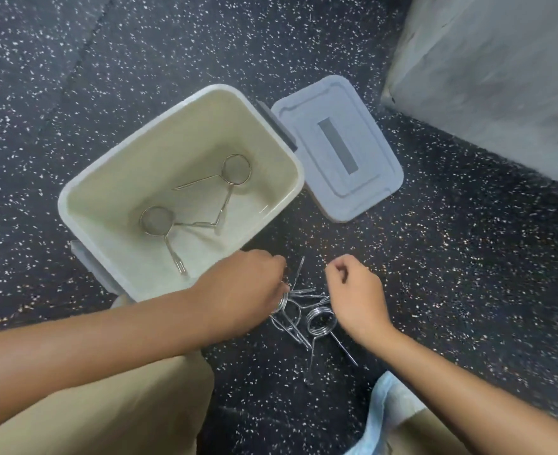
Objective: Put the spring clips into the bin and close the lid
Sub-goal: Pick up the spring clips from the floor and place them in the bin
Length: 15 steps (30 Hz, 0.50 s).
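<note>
While the left hand (251, 287) closed on one coil in the tangled spring clips (307, 316) on the floor, the right hand (356, 290) hung curled, seemingly empty. Interlocked legs risked dragging neighbours up and spilling them short of the bin (74, 205).

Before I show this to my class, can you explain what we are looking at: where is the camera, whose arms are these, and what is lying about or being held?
There is no machine here. One camera, worn on a person's head, looks down at their own two bare arms above a dark speckled floor. An open cream plastic bin stands on that floor with two silver wire spring clips lying inside it. Its pale grey rectangular lid lies flat on the floor beside the bin, so the bin is not closed. Near the person's knees sits a small tangled pile of shiny spring clips. The left hand is on the pile, its fingers curled at one clip; a firm hold cannot be confirmed. The right hand is loosely curled next to the pile and seems to hold nothing.
</note>
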Each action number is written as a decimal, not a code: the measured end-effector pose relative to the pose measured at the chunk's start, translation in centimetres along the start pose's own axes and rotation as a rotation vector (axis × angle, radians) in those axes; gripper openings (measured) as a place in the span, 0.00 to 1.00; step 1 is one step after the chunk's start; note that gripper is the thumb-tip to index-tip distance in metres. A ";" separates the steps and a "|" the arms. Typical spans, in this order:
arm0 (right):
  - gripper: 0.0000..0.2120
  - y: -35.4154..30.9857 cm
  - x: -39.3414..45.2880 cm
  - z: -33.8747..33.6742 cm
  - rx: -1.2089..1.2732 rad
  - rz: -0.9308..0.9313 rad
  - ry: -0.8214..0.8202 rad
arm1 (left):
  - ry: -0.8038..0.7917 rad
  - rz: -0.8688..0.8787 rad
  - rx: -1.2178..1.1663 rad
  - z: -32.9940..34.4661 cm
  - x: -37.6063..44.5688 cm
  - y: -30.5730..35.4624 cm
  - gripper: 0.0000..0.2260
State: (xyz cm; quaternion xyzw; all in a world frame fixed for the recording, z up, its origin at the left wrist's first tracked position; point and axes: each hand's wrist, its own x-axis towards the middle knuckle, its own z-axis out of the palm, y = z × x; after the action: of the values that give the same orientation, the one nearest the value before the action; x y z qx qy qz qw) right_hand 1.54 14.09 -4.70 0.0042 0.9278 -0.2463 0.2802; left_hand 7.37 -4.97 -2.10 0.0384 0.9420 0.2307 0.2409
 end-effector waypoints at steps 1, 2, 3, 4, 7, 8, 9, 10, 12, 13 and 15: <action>0.11 1.0 -0.4 0.4 0.001 0.047 -0.001 | -0.040 -0.027 0.017 0.7 0.2 0.4 0.11; 0.12 1.7 -0.7 0.7 -0.015 0.075 0.002 | -0.066 -0.058 0.029 1.3 0.4 0.6 0.09; 0.12 2.4 -1.0 1.0 -0.041 0.089 -0.002 | -0.091 -0.092 0.036 2.0 0.6 0.8 0.08; 0.12 3.2 -1.5 1.3 -0.076 0.081 -0.016 | -0.116 -0.125 0.061 2.5 0.8 0.9 0.06; 0.10 4.9 -2.8 1.9 -0.267 -0.047 -0.092 | -0.166 -0.171 0.171 3.8 1.7 1.0 0.05; 0.09 5.3 -3.2 2.2 -0.332 -0.106 -0.103 | -0.179 -0.168 0.197 4.0 2.0 1.1 0.05; 0.08 5.9 -3.6 2.5 -0.381 -0.171 -0.108 | -0.196 -0.170 0.211 4.1 2.3 1.2 0.05; 0.08 6.3 -4.0 2.7 -0.425 -0.239 -0.118 | -0.216 -0.180 0.224 4.1 2.5 1.3 0.05; 0.09 7.2 -4.5 3.1 -0.547 -0.353 -0.172 | -0.235 -0.188 0.279 4.0 2.9 1.0 0.07; 0.10 7.6 -4.6 3.3 -0.612 -0.396 -0.193 | -0.245 -0.187 0.306 4.0 3.0 0.8 0.08; 0.14 8.1 -4.5 3.5 -0.716 -0.468 -0.213 | -0.288 -0.184 0.307 4.0 3.1 0.6 0.09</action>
State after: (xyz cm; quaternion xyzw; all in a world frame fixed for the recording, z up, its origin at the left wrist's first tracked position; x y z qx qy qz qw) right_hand 8.34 20.21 -8.53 -0.3288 0.8965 0.0347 0.2950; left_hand 6.48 -2.25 -6.27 0.0211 0.9214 0.0540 0.3842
